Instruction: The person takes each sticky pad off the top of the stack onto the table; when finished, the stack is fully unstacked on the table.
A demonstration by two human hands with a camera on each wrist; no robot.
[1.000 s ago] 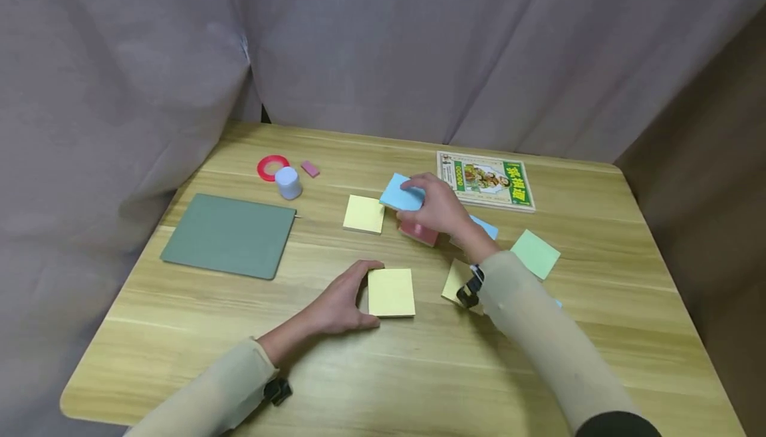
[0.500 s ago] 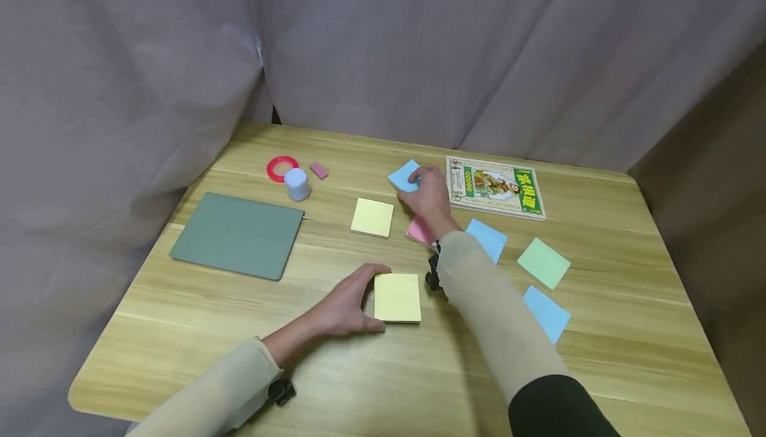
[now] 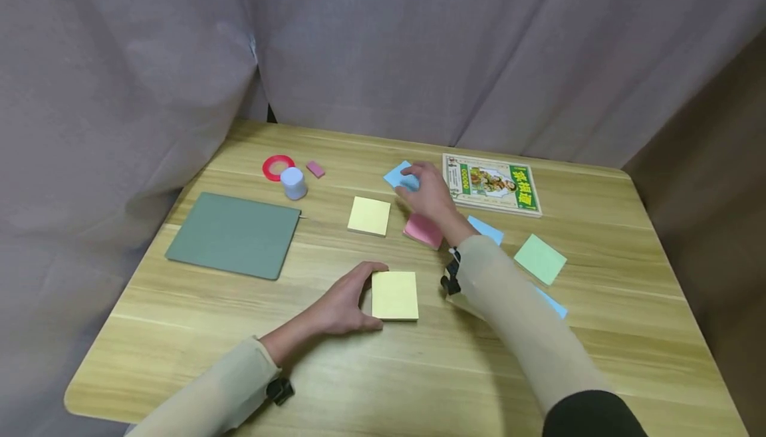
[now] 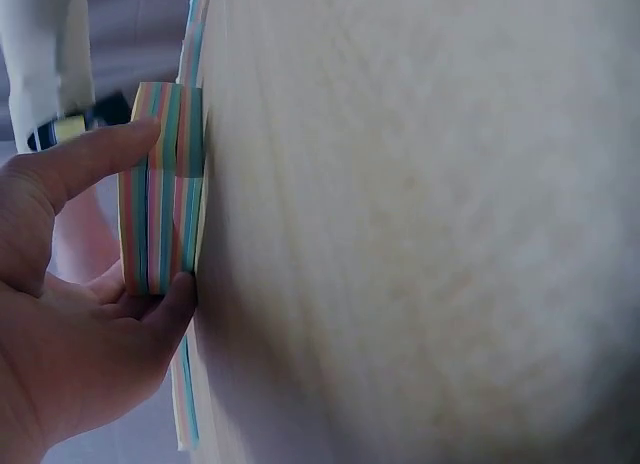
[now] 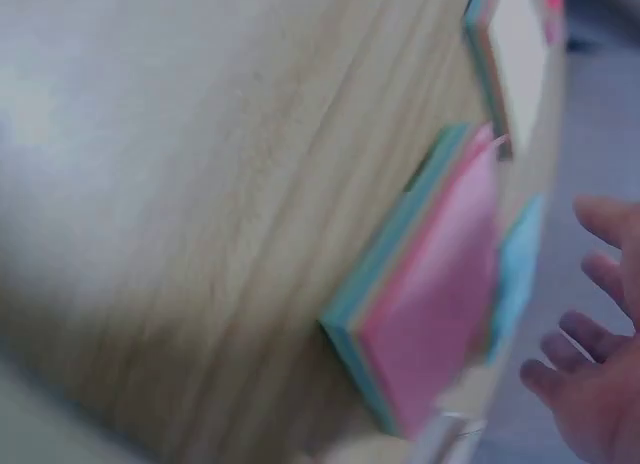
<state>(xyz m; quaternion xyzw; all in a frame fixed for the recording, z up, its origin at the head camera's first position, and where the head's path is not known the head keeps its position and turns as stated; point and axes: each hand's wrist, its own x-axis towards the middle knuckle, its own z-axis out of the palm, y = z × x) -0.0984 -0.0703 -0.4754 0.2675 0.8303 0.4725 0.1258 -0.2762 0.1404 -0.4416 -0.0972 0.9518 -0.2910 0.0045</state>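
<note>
My left hand (image 3: 344, 300) grips the left side of a stack of sticky note pads (image 3: 395, 296) with a yellow top, thumb and fingers at opposite edges. Striped edges of the stacked pads (image 4: 165, 224) show in the left wrist view. Farther back, my right hand (image 3: 429, 191) is just over a blue sticky note pad (image 3: 399, 174) on the table and covers part of it. Its fingers (image 5: 590, 334) look loosely spread and hold nothing in the right wrist view. A pink pad (image 3: 423, 231) lies below the right wrist, and a yellow pad (image 3: 368, 216) to its left.
Blue pads (image 3: 487, 229) and a green pad (image 3: 540, 259) lie right of the right forearm, which partly covers a yellow pad (image 3: 463, 302). An illustrated book (image 3: 492, 184), green notebook (image 3: 233, 234), red tape ring (image 3: 278, 167), whitish cylinder (image 3: 293, 183) and small pink block (image 3: 315, 169) surround them.
My right hand has carried the blue pad back from over the pink pad, set it on the table and let go. The left hand has kept its hold on the stack.
</note>
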